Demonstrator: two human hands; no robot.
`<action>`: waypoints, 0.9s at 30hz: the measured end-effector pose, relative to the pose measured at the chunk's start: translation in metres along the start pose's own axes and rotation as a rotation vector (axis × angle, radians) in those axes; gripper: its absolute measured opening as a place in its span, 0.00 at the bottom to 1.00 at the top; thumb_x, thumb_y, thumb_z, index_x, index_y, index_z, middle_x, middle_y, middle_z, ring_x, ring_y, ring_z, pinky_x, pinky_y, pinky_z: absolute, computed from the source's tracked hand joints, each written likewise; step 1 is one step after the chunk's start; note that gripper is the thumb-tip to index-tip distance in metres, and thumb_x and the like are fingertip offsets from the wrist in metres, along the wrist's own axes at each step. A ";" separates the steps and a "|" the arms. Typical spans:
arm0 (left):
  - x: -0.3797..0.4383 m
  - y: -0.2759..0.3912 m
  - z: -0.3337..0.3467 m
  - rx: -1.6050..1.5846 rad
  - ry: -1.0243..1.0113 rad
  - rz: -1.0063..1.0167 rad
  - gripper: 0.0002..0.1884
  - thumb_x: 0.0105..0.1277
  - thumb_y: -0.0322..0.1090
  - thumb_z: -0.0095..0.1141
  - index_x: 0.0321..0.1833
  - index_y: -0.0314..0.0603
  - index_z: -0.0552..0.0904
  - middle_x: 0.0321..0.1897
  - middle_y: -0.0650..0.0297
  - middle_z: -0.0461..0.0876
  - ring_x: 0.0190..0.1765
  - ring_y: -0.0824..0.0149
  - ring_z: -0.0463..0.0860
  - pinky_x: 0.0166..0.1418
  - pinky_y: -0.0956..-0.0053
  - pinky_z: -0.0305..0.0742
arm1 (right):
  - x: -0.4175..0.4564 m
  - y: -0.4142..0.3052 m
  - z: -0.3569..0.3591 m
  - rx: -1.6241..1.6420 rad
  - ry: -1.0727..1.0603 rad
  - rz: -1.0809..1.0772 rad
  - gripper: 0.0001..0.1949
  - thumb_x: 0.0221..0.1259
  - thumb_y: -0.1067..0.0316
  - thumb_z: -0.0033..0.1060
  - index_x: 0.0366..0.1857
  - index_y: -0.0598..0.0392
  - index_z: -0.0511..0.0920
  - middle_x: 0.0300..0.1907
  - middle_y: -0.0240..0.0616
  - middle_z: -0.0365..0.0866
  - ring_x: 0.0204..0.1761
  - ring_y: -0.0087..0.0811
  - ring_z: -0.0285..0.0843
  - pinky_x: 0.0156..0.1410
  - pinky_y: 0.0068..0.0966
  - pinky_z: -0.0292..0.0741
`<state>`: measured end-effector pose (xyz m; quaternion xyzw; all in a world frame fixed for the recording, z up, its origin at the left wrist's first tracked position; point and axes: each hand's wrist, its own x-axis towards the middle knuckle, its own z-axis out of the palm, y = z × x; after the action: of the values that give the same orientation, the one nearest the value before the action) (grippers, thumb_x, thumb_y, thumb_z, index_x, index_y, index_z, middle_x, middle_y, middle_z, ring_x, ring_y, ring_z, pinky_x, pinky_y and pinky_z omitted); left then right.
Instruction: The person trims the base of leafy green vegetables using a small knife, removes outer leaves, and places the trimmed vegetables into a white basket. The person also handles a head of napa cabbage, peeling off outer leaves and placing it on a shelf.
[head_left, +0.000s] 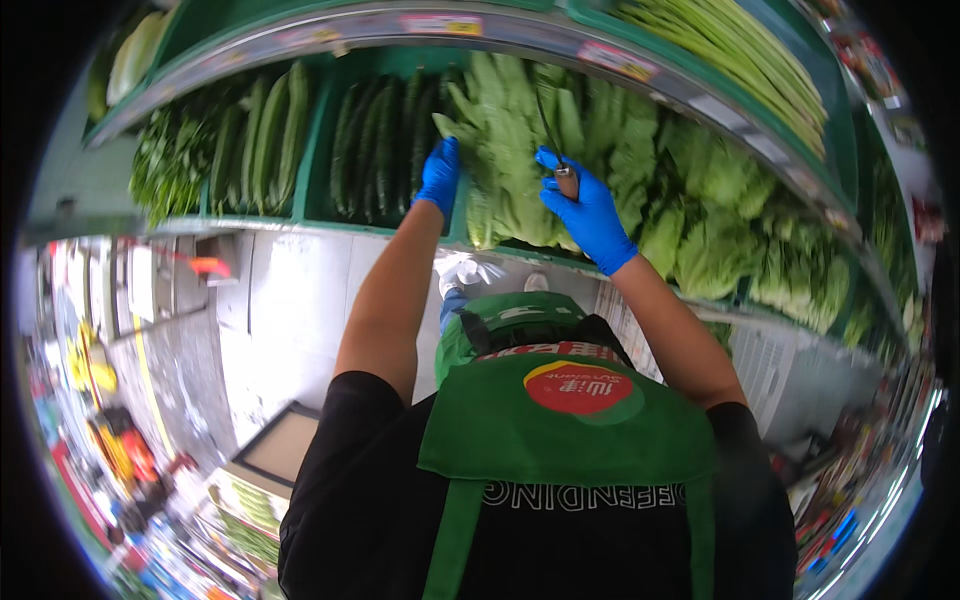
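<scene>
My left hand (441, 178), in a blue glove, is at the left edge of a pile of long-leaf lettuce (501, 161), beside a leaf tip. Seen edge-on, its grip is hard to judge. In my right hand (592, 214), also gloved in blue, is a wooden-handled knife (568, 182). Its thin, dark, slightly curved blade points away from me over the lettuce. Dark green cucumbers (369, 146) lie in the green compartment just left of my left hand.
Loofah-like gourds (271, 142) and leafy greens (171, 165) fill spaces farther left. Frilly lettuce (716, 244) lies to the right. Above runs a shelf edge with price tags (442, 25), with long green stalks (739, 60) over it. A framed box (281, 442) stands behind me at left.
</scene>
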<state>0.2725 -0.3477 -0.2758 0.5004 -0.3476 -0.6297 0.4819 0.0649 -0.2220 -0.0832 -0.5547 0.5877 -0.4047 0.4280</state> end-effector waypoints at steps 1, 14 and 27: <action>0.007 0.010 0.010 0.064 0.000 -0.051 0.29 0.72 0.57 0.43 0.59 0.38 0.77 0.50 0.57 0.81 0.48 0.64 0.80 0.55 0.67 0.75 | -0.013 0.000 -0.008 0.008 0.036 0.003 0.23 0.58 0.67 0.64 0.59 0.55 0.73 0.39 0.39 0.83 0.41 0.29 0.81 0.48 0.26 0.75; 0.034 0.033 0.093 -0.409 -0.250 -0.551 0.23 0.70 0.51 0.47 0.59 0.44 0.76 0.51 0.53 0.80 0.48 0.48 0.80 0.52 0.50 0.77 | -0.209 0.030 -0.131 0.308 0.459 0.330 0.19 0.65 0.79 0.50 0.61 0.63 0.69 0.61 0.45 0.73 0.59 0.32 0.74 0.62 0.27 0.72; 0.032 0.057 -0.024 0.598 0.142 -0.067 0.14 0.65 0.40 0.54 0.47 0.40 0.82 0.35 0.58 0.85 0.35 0.57 0.85 0.39 0.63 0.78 | -0.151 0.055 -0.174 0.363 0.236 0.194 0.20 0.64 0.81 0.52 0.60 0.63 0.69 0.59 0.43 0.76 0.60 0.29 0.73 0.64 0.26 0.71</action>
<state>0.3092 -0.3939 -0.2385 0.6740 -0.4663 -0.4784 0.3154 -0.1154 -0.0681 -0.0744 -0.3585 0.6016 -0.5228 0.4861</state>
